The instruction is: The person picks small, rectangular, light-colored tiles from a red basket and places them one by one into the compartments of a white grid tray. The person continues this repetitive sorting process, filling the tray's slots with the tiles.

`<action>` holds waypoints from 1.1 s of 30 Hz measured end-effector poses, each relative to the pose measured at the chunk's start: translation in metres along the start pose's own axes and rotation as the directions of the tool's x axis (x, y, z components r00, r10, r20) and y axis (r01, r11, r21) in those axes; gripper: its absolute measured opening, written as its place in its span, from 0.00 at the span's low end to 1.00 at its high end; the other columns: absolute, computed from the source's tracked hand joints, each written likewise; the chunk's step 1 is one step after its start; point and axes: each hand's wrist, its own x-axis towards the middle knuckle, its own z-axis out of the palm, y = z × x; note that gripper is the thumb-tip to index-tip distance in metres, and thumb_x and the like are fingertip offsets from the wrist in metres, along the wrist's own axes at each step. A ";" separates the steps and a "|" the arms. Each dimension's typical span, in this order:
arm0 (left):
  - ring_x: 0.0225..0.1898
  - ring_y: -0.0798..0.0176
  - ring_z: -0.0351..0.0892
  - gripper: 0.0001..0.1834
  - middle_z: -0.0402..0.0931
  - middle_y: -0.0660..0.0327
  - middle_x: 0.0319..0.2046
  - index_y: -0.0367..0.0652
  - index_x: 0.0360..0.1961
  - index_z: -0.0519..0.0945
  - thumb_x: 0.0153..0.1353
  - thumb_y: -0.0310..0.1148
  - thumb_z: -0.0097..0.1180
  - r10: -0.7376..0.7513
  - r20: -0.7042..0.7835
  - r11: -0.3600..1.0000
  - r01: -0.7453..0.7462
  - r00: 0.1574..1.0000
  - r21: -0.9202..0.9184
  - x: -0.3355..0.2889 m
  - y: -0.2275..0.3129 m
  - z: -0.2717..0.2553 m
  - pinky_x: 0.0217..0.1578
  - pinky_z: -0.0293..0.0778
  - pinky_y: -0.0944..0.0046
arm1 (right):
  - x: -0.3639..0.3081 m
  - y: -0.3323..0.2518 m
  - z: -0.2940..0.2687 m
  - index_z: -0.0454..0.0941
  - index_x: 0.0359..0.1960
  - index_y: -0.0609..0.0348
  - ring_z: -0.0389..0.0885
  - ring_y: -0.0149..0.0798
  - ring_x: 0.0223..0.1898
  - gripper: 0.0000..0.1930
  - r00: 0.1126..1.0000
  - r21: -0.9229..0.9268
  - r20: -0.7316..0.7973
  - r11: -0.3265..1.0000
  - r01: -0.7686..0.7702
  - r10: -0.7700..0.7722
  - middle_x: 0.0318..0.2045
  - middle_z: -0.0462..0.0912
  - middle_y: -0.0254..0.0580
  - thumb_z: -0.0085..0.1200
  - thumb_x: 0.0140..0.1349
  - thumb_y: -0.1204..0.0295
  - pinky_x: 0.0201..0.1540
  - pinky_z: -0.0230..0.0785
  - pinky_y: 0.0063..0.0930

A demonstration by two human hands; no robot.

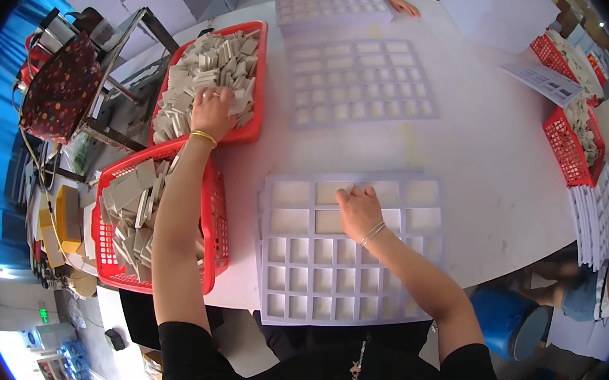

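My left hand [212, 112] reaches into the far red basket [256, 116], its fingers curled down among off-white, flat tiles [218, 61]. What those fingers grip is hidden. My right hand [359, 214] rests on a white compartment tray [345, 324] in front of me, by the upper compartments. Its fingers are bent inward over one large compartment [332, 193], and I cannot make out a piece in them. That compartment and the one below it look greyer than those beside them. The tray has larger compartments at the top and smaller ones below, and lies on other trays.
A second red basket [215, 214] of tiles stands near my left arm. Another white tray [362, 86] lies farther up the table [497, 165]. Across the table, a person's hands [406, 6] are at a similar tray. Red baskets [569, 149] and stacked trays [591, 225] line the right.
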 end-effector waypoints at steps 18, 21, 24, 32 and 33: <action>0.40 0.64 0.80 0.19 0.76 0.60 0.42 0.41 0.52 0.71 0.59 0.31 0.54 0.079 0.570 -0.690 0.457 0.818 -0.561 -0.127 0.175 -0.088 0.35 0.82 0.65 | 0.007 -0.030 -0.078 0.70 0.55 0.55 0.78 0.37 0.37 0.24 0.986 0.891 -0.109 0.451 0.042 0.124 0.43 0.75 0.44 0.60 0.56 0.70 0.32 0.74 0.28; 0.43 0.63 0.79 0.21 0.76 0.59 0.46 0.40 0.55 0.69 0.62 0.36 0.50 0.084 0.594 -0.679 0.482 0.800 -0.553 -0.158 0.200 -0.094 0.38 0.81 0.65 | -0.013 -0.030 -0.073 0.72 0.49 0.59 0.79 0.37 0.34 0.21 0.998 0.888 -0.026 0.460 -0.001 0.053 0.42 0.75 0.44 0.62 0.54 0.72 0.35 0.76 0.30; 0.46 0.63 0.78 0.23 0.75 0.57 0.48 0.39 0.57 0.67 0.67 0.42 0.43 0.129 0.600 -0.800 0.441 0.789 -0.408 -0.183 0.214 -0.098 0.41 0.80 0.62 | -0.035 -0.028 -0.066 0.73 0.43 0.62 0.78 0.34 0.31 0.18 0.997 0.854 -0.039 0.521 -0.003 0.070 0.38 0.77 0.41 0.63 0.52 0.72 0.34 0.74 0.28; 0.43 0.56 0.81 0.22 0.77 0.49 0.44 0.34 0.53 0.70 0.68 0.41 0.43 -0.138 0.713 -0.723 0.422 0.687 -0.547 -0.233 0.219 -0.082 0.33 0.83 0.64 | -0.071 -0.009 -0.029 0.78 0.33 0.60 0.77 0.32 0.26 0.11 0.955 0.817 0.138 0.515 -0.260 0.263 0.26 0.81 0.37 0.64 0.50 0.71 0.32 0.71 0.26; 0.43 0.55 0.81 0.22 0.77 0.48 0.44 0.33 0.53 0.70 0.67 0.40 0.44 -0.175 0.715 -0.743 0.386 0.676 -0.547 -0.238 0.217 -0.080 0.32 0.83 0.65 | -0.073 -0.006 -0.025 0.79 0.33 0.60 0.77 0.32 0.26 0.10 0.955 0.777 0.154 0.566 -0.277 0.255 0.26 0.81 0.37 0.64 0.51 0.71 0.31 0.71 0.26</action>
